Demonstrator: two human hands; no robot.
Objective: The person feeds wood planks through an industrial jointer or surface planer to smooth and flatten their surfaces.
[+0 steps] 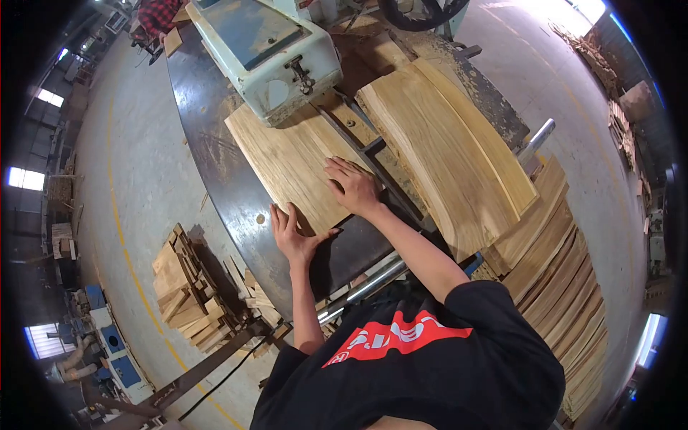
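A pale wooden board (287,154) lies flat on the dark metal machine table (215,154), its far end beneath the light green machine housing (287,72). My left hand (294,236) is at the board's near left corner, fingers spread and thumb stretched along the near edge. Flat on the right part of the same board rests my right hand (353,188), fingers extended, close to a dark metal guide bar (369,147). Neither hand is wrapped around anything. Whatever part of the machine meets the board is hidden under the housing.
Right of the guide bar lie wider boards (437,150). A tall stack of planks (552,287) stands at the lower right, and offcuts (190,294) are piled at the left. A metal bar (358,287) runs before my body. Another person's checked sleeve (159,16) shows beyond the table.
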